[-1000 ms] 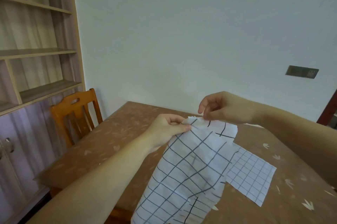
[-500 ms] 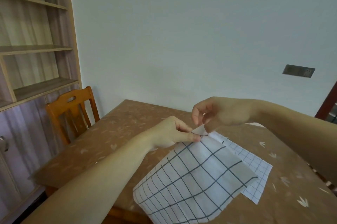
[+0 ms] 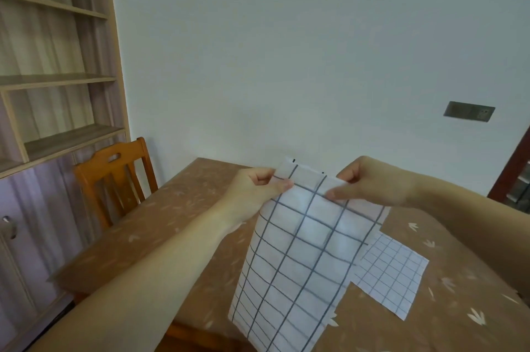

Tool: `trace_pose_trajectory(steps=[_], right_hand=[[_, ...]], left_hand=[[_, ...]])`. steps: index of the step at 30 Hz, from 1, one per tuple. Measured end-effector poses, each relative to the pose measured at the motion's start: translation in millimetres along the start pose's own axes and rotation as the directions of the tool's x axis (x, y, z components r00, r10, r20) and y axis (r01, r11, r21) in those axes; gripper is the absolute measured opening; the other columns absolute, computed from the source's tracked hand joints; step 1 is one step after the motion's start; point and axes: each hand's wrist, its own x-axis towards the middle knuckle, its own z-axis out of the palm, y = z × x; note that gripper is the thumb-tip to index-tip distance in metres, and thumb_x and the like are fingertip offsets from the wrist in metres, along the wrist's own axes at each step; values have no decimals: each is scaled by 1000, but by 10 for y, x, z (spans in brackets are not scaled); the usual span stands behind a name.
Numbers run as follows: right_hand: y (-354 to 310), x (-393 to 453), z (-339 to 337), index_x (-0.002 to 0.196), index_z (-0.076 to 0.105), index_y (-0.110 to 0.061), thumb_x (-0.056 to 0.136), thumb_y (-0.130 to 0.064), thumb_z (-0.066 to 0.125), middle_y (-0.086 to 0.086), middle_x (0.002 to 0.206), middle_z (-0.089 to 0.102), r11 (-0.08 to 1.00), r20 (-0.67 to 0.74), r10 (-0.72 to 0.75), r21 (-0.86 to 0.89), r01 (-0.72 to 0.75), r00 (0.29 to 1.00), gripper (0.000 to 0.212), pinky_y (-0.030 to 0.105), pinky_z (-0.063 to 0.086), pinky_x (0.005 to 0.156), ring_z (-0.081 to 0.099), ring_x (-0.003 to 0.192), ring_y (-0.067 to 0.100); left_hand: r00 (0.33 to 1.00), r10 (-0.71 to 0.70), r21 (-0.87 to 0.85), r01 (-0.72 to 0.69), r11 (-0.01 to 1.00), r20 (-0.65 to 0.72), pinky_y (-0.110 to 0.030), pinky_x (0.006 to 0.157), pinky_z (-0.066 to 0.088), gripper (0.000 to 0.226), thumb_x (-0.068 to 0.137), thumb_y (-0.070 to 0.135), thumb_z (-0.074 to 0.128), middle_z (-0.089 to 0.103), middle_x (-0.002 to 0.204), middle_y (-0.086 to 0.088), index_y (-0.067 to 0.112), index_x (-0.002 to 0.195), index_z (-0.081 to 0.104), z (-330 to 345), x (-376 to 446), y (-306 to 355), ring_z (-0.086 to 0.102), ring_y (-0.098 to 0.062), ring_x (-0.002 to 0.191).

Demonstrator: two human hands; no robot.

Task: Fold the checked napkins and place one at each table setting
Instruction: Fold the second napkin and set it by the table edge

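A white napkin with a large dark check [image 3: 301,260] hangs in the air above the table, held up by its top edge. My left hand [image 3: 255,188] pinches the top left part of that edge. My right hand [image 3: 370,182] pinches the top right part. The cloth drops down past the table's near edge. A second napkin with a finer check [image 3: 390,274] lies flat on the table to the right, partly hidden behind the hanging one.
The brown patterned table [image 3: 160,225] stands against a pale wall. An orange wooden chair [image 3: 111,176] is at its left side. Wooden shelving over a cabinet [image 3: 43,110] fills the left. A dark door frame [image 3: 513,168] is at the far right.
Both hands have lifted the large-check napkin off the table and moved apart along its top edge, so it now hangs straight down instead of lying slanted.
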Motion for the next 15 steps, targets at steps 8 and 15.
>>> trace_pose_trajectory(steps=[8, 15], right_hand=[[196, -299, -81, 67, 72, -2, 82, -16, 77, 1, 65, 70, 946, -303, 5, 311, 94, 953, 21, 25, 52, 69, 66, 66, 11], [215, -413, -7, 41, 64, -20, 84, -11, 75, -10, 48, 62, 869, -547, 60, 440, 226, 835, 45, 14, 46, 56, 58, 49, 2]], left_hand=[[996, 12, -154, -25, 988, -85, -29, 74, 60, 17, 75, 20, 75, 77, 91, -14, 5, 82, 77, 27, 36, 64, 74, -24, 86], [1000, -22, -290, 16, 957, -20, -27, 73, 61, 12, 78, 16, 69, 78, 88, -9, 6, 83, 75, 193, 57, 143, 75, -18, 83]])
